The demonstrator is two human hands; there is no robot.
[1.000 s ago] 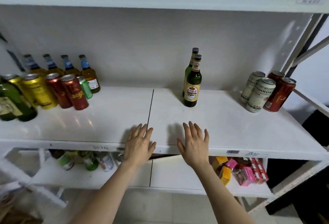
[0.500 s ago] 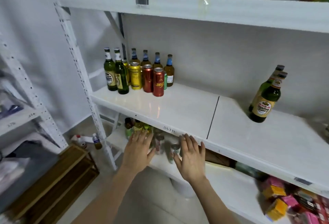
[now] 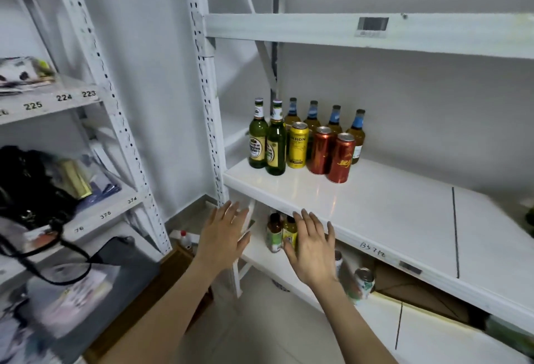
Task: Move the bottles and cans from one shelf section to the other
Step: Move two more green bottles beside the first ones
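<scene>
In the head view, both hands are hovering empty with fingers straight: the left hand (image 3: 224,236) beside the corner of the glossy white shelf board (image 3: 375,213), the right hand (image 3: 312,248) before its front lip. Above and beyond the right hand, green glass bottles (image 3: 258,139), amber blue-necked bottles (image 3: 313,118), a yellow aluminium can (image 3: 297,145) and red aluminium cans (image 3: 341,158) are standing packed together. Lifting the nearest red can straight up first looks safest. The perforated white steel upright (image 3: 208,103) is crowding the left hand; bare board is stretching rightward of the right hand.
</scene>
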